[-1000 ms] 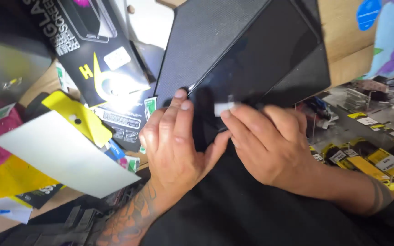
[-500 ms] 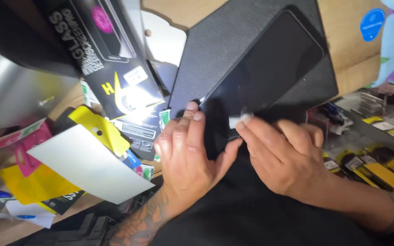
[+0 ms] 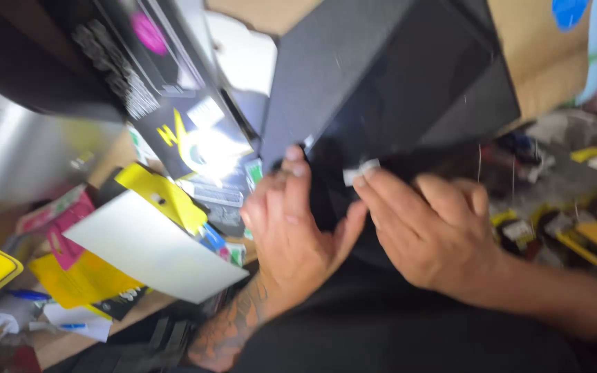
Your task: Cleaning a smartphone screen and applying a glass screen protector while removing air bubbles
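Head view: blurred, looking down at both hands.
Left hand (image 3: 291, 228): fingers flat against the near-left edge of the glossy black flat panel (image 3: 409, 90).
Right hand (image 3: 430, 231): fingertips pinched a small white tab (image 3: 361, 170) on the panel's near edge.
Panel: centre, tilted, resting on a dark grey textured board (image 3: 326, 69).
Left: white flat sheet (image 3: 153, 249), yellow card (image 3: 164, 197).

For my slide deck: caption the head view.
Left hand steadies a dark glossy slab while right hand pinches a small white tab.

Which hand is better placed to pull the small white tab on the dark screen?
Right. The right hand already has fingertips on the white tab; the left hand steadies the dark tablet beside it.
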